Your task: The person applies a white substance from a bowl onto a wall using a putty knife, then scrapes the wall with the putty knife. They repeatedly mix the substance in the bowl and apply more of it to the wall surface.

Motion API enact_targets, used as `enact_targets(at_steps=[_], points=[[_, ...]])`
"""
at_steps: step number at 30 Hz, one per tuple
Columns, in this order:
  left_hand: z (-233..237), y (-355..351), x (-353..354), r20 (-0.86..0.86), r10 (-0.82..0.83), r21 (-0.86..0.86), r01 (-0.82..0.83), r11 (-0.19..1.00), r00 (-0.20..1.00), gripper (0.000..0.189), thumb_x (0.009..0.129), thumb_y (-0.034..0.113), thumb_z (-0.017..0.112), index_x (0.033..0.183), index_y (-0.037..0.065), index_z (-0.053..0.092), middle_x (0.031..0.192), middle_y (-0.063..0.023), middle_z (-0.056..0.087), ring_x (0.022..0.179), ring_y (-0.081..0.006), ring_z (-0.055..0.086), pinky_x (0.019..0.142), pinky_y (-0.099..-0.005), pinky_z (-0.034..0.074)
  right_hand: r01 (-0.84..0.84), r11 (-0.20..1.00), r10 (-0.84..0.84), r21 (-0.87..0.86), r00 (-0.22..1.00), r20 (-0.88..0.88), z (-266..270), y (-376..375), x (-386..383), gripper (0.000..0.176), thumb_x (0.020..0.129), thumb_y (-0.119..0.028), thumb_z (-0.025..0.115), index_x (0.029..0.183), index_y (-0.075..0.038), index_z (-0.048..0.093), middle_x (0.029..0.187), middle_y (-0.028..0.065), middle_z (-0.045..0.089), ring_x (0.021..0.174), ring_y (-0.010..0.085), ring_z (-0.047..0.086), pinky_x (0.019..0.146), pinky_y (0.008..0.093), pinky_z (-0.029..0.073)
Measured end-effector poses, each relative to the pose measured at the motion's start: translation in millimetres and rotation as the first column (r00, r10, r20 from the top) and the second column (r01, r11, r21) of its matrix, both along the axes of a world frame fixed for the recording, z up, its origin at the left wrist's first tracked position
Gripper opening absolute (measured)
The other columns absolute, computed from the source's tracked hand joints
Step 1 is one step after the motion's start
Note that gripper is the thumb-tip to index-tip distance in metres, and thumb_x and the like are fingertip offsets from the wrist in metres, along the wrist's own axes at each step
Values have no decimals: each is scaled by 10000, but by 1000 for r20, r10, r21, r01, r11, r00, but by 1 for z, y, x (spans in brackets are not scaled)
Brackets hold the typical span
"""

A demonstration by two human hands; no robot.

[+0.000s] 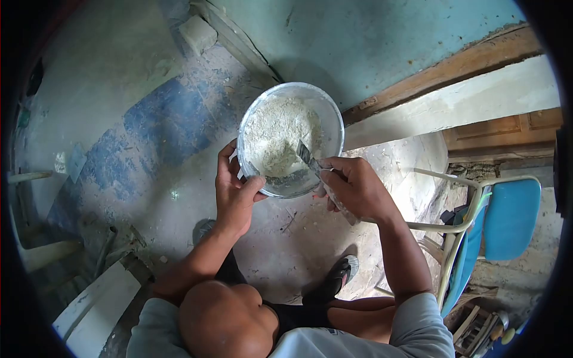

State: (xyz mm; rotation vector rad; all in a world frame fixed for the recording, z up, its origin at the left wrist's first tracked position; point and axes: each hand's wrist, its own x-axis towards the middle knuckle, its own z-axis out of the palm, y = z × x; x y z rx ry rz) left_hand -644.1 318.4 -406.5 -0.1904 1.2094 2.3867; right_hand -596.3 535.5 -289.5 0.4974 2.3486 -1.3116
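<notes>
A round bucket (338, 116) holds pale, crumbly powder (280, 131) that looks uneven and lumpy. My left hand (234, 188) grips the bucket's near left side, with the thumb over the rim. In my right hand (352, 186) is a putty knife (305, 154), its blade slanting into the bucket at the powder's right side. The fingers of my right hand are wrapped round the handle, near the bucket's lower right rim.
To the right stands a chair with a blue back (511, 219) and a pale metal frame. A pale block (198, 34) lies by the wall at the top. White boards (98, 304) lean at the lower left. Wooden items (476, 330) are at the lower right.
</notes>
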Motion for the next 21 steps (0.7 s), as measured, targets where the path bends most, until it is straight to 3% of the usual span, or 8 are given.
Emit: enact_targets(at_steps=[8,11,13,21], points=[[-2,-2,-1,-22,0,3,0,1000,1000,804,824,-56,622,1552,119,330,1442,-112,532,1275,-227,609,923,-420,662,-62,997,62,52,998,9,-5,-4,1,254,1026,-140,578,1109,72,689,769,135,739,591,199,726,552,348,562],[-3,-2,0,-36,-20,-30,19,999,999,801,839,-29,614,1556,157,309,1417,-110,518,1240,-237,628,863,-440,681,-97,993,95,62,995,40,-7,-3,1,256,1022,-144,590,1122,69,691,753,130,730,592,200,724,564,346,564],[-7,-2,-1,-43,-26,-25,25,999,999,803,838,-32,615,1556,155,310,1417,-110,519,1237,-236,628,860,-437,680,-234,972,233,9,972,34,-15,2,1,251,1024,-140,592,1131,64,693,736,117,717,595,191,723,563,344,562],[-9,-1,-1,-44,-49,-19,48,999,998,813,826,-50,613,1558,151,321,1424,-111,516,1245,-237,621,886,-448,675,-208,968,219,-142,974,65,-22,9,4,287,1016,-116,610,1232,53,693,774,116,717,599,173,692,584,330,561]])
